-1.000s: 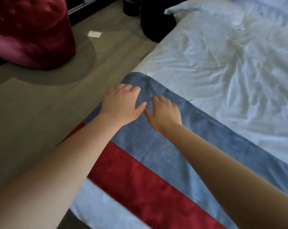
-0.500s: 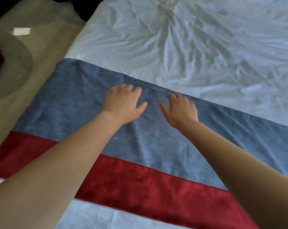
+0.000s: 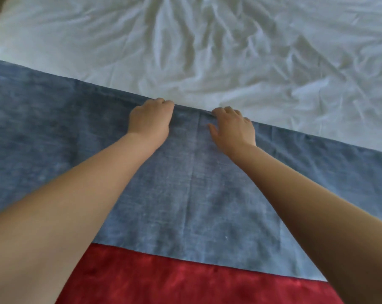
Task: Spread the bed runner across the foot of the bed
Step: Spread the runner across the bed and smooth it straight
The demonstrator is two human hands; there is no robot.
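While both arms reach out, I see my left hand curled tight on the far edge of the bed runner. My right hand pinches that same edge, thumb out. The blue and red runner lies flat across the bed's wrinkled white sheet.

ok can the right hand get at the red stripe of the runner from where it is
Probably yes. The right hand sits at the far edge of the runner, on the blue part, and the red stripe lies nearer the body with nothing on it; pulling the arm back should reach it.
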